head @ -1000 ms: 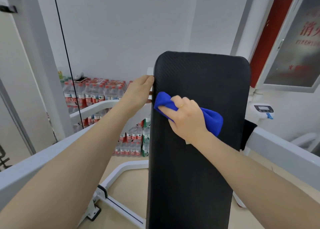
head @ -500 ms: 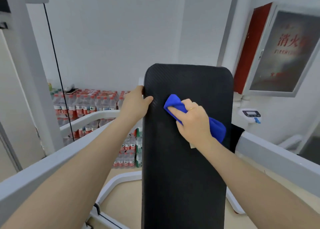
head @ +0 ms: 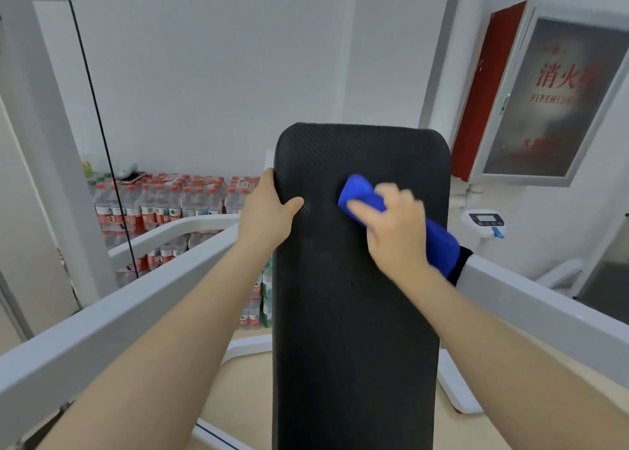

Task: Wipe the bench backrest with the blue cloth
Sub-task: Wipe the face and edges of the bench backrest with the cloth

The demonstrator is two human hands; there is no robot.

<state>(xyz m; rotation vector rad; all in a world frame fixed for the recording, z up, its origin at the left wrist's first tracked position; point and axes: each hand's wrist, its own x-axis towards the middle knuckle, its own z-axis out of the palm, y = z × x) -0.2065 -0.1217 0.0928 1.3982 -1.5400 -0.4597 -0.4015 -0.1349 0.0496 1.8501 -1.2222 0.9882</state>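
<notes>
Since the frame a second earlier, my right hand (head: 396,226) had carried the blue cloth (head: 360,192) from the left edge of the bench backrest (head: 354,330) across toward its middle, and my left hand (head: 269,211) had shifted from resting fingertips on the pad's rim to a firmer hold with the thumb hooked over the front face. At this moment I had the cloth bunched under my right palm, fingers closed down on it and pressing it flat against the upper part of the black pad, one blue end poking out ahead of my index finger and the other trailing past my wrist toward the white frame rail (head: 531,300). My left hand was clamped on the pad's left edge at about the same height, steadying it. The right hand showed motion blur, so I judged a stroke was under way. The wiping had begun but looked far from finished: the cloth was working a band across the upper third, while the top strip above it and the long lower stretch toward me showed no sign either way of having been covered. Stacked water bottles (head: 163,204) stood against the wall behind, well apart from the work.
</notes>
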